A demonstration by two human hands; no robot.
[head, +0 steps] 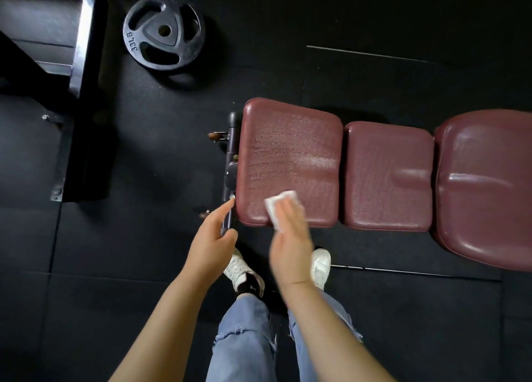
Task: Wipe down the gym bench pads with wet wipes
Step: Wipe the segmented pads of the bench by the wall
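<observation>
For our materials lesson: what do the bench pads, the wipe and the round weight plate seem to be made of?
Bench pads: likely vinyl or faux leather, maroon, glossy, with highlights and creases.
Wipe: thin white non-woven sheet, seemingly damp; it leaves wet streaks where the right hand presses it.
Weight plate: probably cast iron, possibly coated; dark, matte, with raised lettering.

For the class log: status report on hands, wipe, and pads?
Right hand pressing wet wipe on end pad. Left hand open, empty. Nothing obstructing.

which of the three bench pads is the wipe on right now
The leftmost pad, next to the black frame bar. The right hand presses the white wipe on its near edge; the other two pads are untouched.
</observation>
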